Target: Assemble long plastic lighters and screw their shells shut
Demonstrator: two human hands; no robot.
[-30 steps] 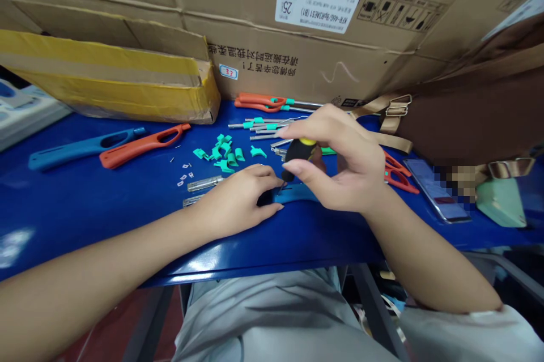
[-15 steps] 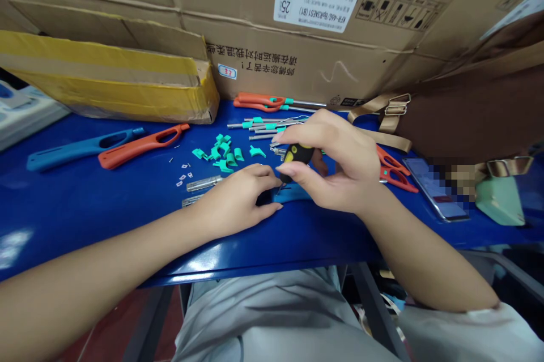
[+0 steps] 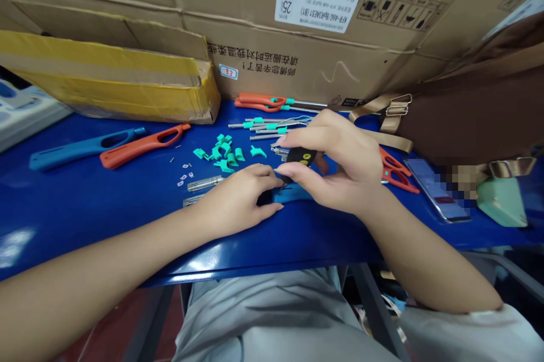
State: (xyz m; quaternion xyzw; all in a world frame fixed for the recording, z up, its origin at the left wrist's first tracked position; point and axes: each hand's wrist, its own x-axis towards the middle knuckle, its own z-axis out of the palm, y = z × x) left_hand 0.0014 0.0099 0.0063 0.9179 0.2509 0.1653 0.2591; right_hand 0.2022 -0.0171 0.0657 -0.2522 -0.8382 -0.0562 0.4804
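Note:
My left hand point(image 3: 244, 197) is closed on a blue lighter casing point(image 3: 293, 192), pressing it against the blue table. Part of the casing is hidden under my fingers. In my right hand point(image 3: 340, 164) is a short black-and-yellow screwdriver point(image 3: 301, 156), gripped between thumb and fingers, its shaft pointing down at the casing. Close by my left hand lie clear tubes point(image 3: 204, 183). Past my fingers are several turquoise plastic pieces point(image 3: 230, 159) and a group of metal lighter rods point(image 3: 267, 128) with turquoise parts on them.
A blue casing point(image 3: 80, 149) and an orange casing point(image 3: 140, 149) lie at left, before a yellow-taped box point(image 3: 170, 98). Tiny white parts point(image 3: 185, 176) are scattered nearby. Orange lighters point(image 3: 259, 102) lie at the back. A phone point(image 3: 437, 189) and brown bag point(image 3: 471, 107) are at right.
The screwdriver handle has turned in my right fingers, showing a different part of its yellow markings. My left hand stays on the blue casing.

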